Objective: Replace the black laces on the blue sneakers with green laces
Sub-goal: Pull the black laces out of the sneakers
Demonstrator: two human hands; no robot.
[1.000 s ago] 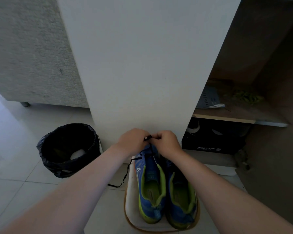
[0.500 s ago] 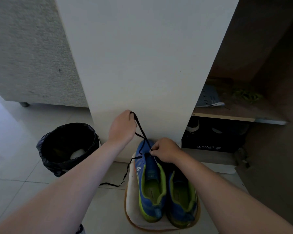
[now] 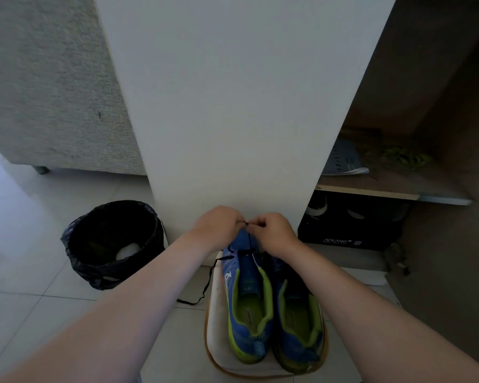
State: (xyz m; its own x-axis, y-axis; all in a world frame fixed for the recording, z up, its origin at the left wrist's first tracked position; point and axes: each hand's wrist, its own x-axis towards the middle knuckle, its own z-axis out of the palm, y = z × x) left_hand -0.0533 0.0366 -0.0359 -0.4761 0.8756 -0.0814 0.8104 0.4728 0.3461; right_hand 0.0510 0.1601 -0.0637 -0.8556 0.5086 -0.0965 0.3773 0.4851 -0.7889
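Hands have met again in the head view. Half a second ago the left hand [image 3: 217, 226] was lifted toward 11 o'clock, drawing a length of black lace [image 3: 206, 286] up out of the shoe while the right hand [image 3: 274, 233] stayed low on the toe. Now the left has dropped back beside the right, as a second ago. Both pinch a short bit of lace in curled fingertips, above the toe end of the blue sneaker [image 3: 246, 299] on the 9 o'clock side of the pair. That reads as one more pull-and-regrip in the unlacing. The freed end trails off toward 9 o'clock onto the floor, and only a crossing or so near the toe looks still threaded, so removal on this shoe seems nearly done. The second sneaker [image 3: 299, 324] lies touching it at 3 o'clock; whether it keeps its lace I cannot tell. The green laces [image 3: 404, 157] lie untouched on a wooden shelf [image 3: 371, 189] at 2 o'clock, well apart from the hands. Both shoes rest heels toward the camera on a pale mat [image 3: 215, 313] at 6 o'clock, on a light tiled floor [image 3: 39, 313]. A white cabinet panel [image 3: 233, 106] rises at 12 o'clock. A black-lined bin [image 3: 114, 244] stands at 8 o'clock, a grey sofa [image 3: 47, 92] at 10 o'clock, and a black shoebox [image 3: 349, 233] under the shelf at 3 o'clock.
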